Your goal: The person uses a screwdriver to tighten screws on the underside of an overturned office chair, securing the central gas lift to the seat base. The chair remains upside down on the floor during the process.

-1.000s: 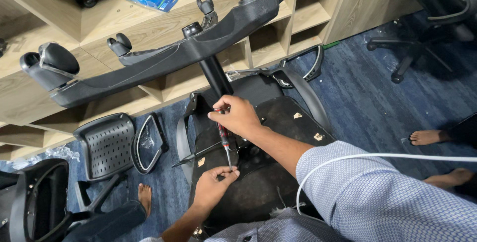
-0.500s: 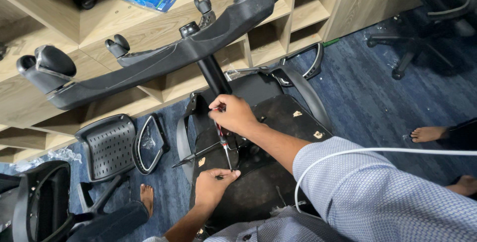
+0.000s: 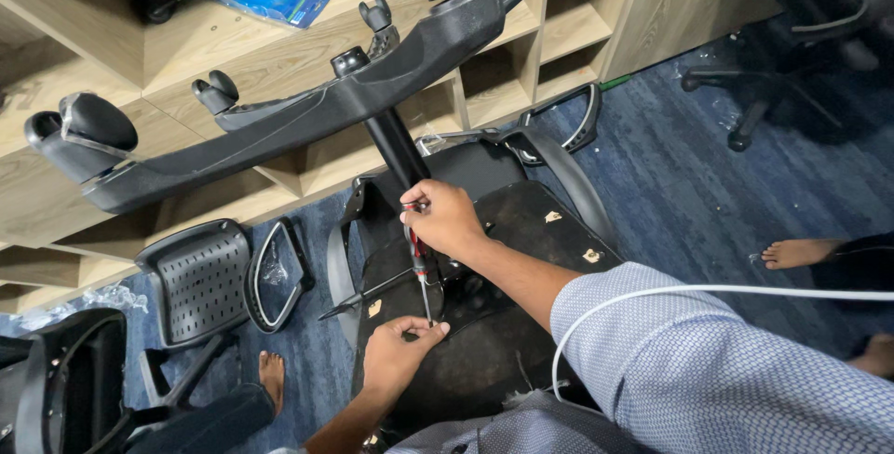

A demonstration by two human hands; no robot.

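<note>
An upturned black office chair lies in front of me, its seat underside [image 3: 521, 258] facing up and its wheeled star base [image 3: 279, 128] sticking out toward the shelves. My right hand [image 3: 447, 219] grips the handle of a red and black screwdriver [image 3: 416, 251], held upright with its tip down on the seat underside. My left hand [image 3: 399, 350] pinches at the screwdriver's tip, fingers closed around something too small to make out. A thin black lever [image 3: 363, 294] juts left from the seat mechanism.
Wooden cubby shelves [image 3: 279, 54] stand behind the chair. A perforated black backrest [image 3: 200, 279] and a loose armrest loop [image 3: 277, 272] lie on the blue carpet at left. A bare foot [image 3: 270, 375] and another person's foot [image 3: 801, 251] are nearby. A white cable [image 3: 708, 292] crosses my sleeve.
The view has shifted slightly. Both hands stay at the screwdriver, with the right hand a little higher on the handle.
</note>
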